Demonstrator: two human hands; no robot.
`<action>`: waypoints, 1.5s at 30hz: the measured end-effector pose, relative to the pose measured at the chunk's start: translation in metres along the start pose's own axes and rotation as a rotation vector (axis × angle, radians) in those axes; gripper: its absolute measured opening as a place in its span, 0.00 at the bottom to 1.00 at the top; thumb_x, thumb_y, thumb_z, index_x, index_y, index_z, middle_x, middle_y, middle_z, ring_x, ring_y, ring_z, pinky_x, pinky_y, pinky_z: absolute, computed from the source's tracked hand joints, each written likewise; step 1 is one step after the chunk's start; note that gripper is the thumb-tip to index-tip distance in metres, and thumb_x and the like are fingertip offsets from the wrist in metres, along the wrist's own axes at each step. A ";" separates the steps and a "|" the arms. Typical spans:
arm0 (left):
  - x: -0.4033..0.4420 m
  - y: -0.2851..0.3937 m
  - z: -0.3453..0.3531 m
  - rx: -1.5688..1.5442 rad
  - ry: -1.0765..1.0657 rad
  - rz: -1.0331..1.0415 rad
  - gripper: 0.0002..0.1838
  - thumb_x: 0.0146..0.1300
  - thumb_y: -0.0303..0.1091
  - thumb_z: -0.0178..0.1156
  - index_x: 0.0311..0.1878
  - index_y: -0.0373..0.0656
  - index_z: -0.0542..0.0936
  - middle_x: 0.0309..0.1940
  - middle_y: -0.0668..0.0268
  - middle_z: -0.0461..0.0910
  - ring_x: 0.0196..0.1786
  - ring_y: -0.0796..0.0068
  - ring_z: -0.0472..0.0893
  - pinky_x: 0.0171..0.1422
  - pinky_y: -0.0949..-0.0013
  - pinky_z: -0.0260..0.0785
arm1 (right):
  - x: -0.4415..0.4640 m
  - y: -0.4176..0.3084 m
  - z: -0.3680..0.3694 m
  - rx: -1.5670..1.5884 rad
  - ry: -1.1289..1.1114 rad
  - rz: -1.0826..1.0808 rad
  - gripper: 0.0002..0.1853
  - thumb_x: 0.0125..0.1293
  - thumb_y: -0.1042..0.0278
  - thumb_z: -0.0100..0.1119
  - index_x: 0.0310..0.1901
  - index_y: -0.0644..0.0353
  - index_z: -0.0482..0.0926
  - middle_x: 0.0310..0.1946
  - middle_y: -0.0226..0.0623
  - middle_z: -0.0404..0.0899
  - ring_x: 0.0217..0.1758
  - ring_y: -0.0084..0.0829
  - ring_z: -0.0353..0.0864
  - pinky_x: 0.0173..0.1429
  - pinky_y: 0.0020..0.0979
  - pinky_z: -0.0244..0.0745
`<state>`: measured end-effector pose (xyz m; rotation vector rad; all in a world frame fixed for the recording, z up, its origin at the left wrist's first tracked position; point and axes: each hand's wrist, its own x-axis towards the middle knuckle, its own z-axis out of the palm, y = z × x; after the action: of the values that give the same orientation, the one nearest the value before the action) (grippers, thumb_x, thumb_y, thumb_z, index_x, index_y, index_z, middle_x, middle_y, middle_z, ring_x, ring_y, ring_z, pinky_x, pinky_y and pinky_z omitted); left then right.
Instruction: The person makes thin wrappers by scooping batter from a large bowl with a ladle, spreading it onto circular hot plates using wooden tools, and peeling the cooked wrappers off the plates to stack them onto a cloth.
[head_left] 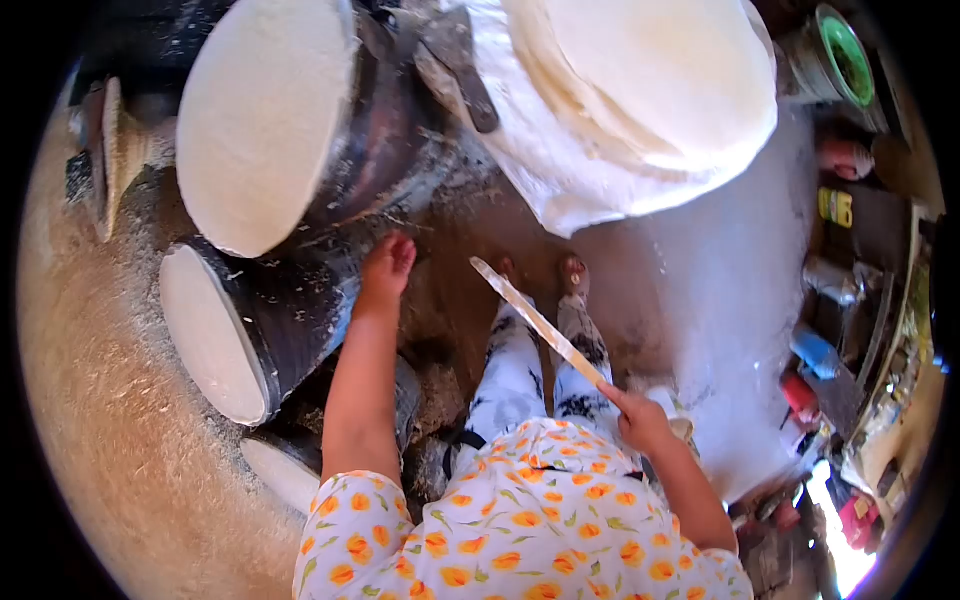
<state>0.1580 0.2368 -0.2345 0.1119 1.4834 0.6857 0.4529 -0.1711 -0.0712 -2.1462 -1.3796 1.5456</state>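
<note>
My left hand [390,268] hangs in the air beside the dark rounded vessels, with its fingers curled; whether it holds anything is too small to tell. A long flat wooden stick [545,328] is gripped at its lower end by my right hand [642,418], its tip pointing up and left over my feet. Thin round pale sheets [660,70] lie stacked on a white cloth [570,185] at the top. A large white disc [265,120] covers the top of a dark vessel at upper left, and a smaller white disc [212,335] faces outward below it.
A dark flat-bladed tool [470,80] lies at the cloth's left edge. Another pale disc [283,472] shows at lower left. A pot with a green interior [846,58] stands at upper right. Bottles, a blue item [816,352] and a red item [799,396] line the right side.
</note>
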 end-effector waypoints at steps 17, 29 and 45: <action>-0.230 0.099 0.150 1.085 0.103 1.802 0.13 0.52 0.28 0.66 0.41 0.37 0.77 0.47 0.55 0.72 0.51 0.54 0.72 0.56 0.58 0.64 | -0.034 -0.013 -0.029 -0.131 0.249 -0.188 0.35 0.52 0.83 0.51 0.63 0.40 0.68 0.25 0.40 0.73 0.27 0.45 0.75 0.32 0.39 0.72; -0.229 0.106 0.129 1.282 0.113 1.664 0.17 0.47 0.29 0.67 0.41 0.39 0.75 0.53 0.57 0.69 0.58 0.53 0.67 0.60 0.53 0.59 | -0.028 -0.081 -0.082 -0.304 0.529 -0.277 0.35 0.56 0.77 0.54 0.64 0.30 0.64 0.27 0.39 0.71 0.31 0.45 0.77 0.33 0.46 0.72; -0.242 0.082 0.046 1.045 0.159 1.739 0.15 0.45 0.22 0.62 0.40 0.36 0.75 0.46 0.54 0.72 0.51 0.51 0.72 0.55 0.55 0.64 | 0.006 -0.138 -0.116 -0.526 0.426 -0.093 0.21 0.65 0.59 0.54 0.59 0.24 0.69 0.28 0.39 0.74 0.33 0.43 0.78 0.35 0.41 0.73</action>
<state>0.1870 0.2019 0.0210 2.3613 1.4746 1.1172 0.4673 -0.0466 0.0591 -2.4452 -1.8227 0.6701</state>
